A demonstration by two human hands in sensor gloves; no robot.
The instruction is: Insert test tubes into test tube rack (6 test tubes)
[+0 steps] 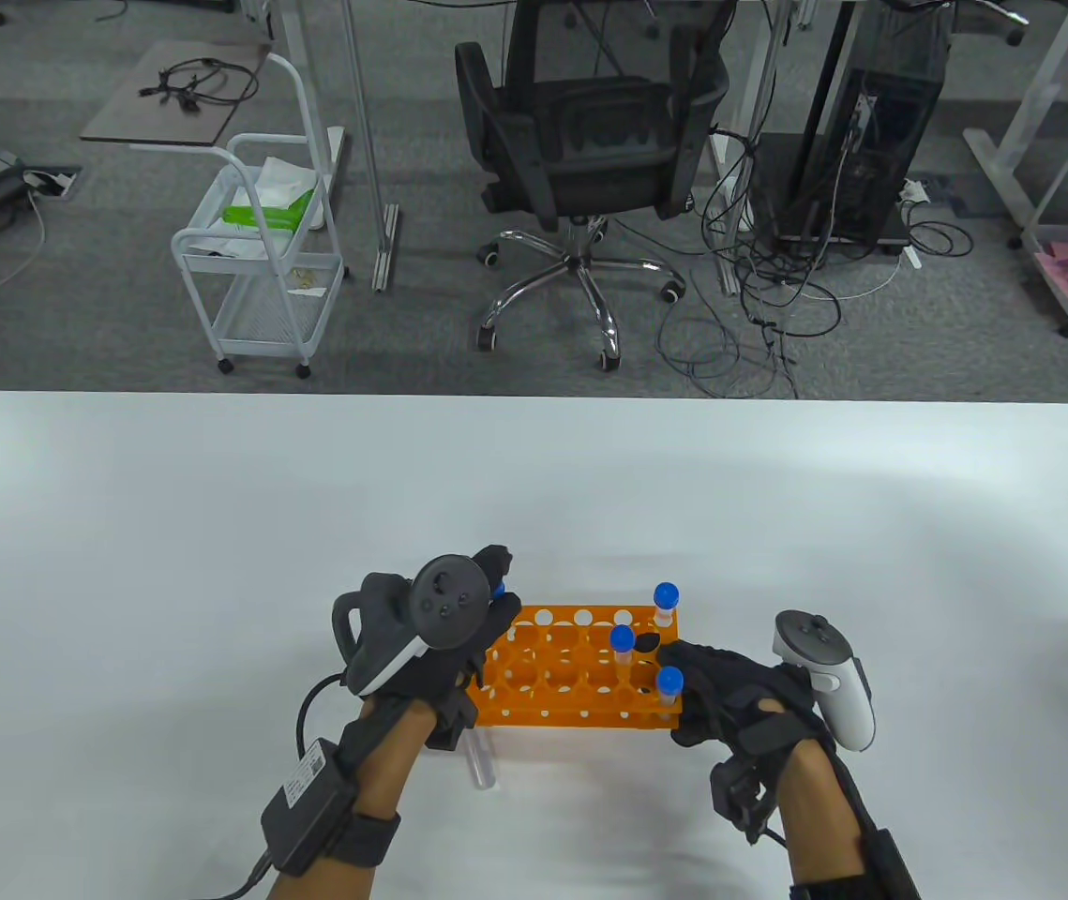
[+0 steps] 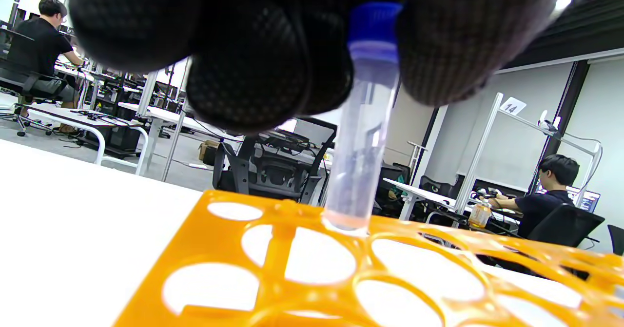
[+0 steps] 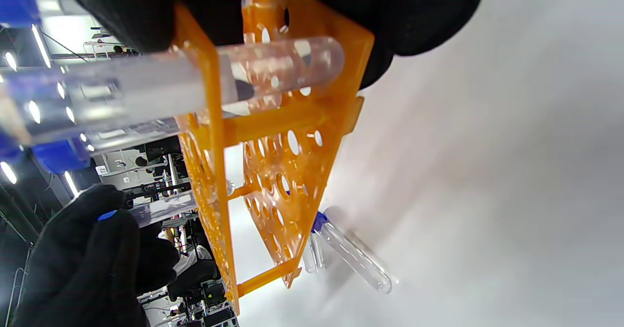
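Note:
The orange test tube rack [image 1: 552, 677] stands on the white table near its front edge. Three blue-capped tubes [image 1: 623, 649] stand in its right part. My left hand [image 1: 494, 592] is over the rack's left end and pinches a blue-capped test tube [image 2: 363, 137] upright by its top. The tube's bottom sits at a hole in the rack's top plate [image 2: 273, 263]. My right hand [image 1: 684, 667] grips the rack's right end; its fingers [image 3: 419, 10] wrap the rack frame [image 3: 273, 171]. Two loose tubes [image 3: 352, 253] lie on the table by the rack's left end.
One loose tube [image 1: 480, 761] shows just in front of the rack, partly under my left wrist. The table's far edge [image 1: 534, 396] is well beyond the rack. An office chair [image 1: 590, 150] and a white cart [image 1: 262, 253] stand on the floor past it.

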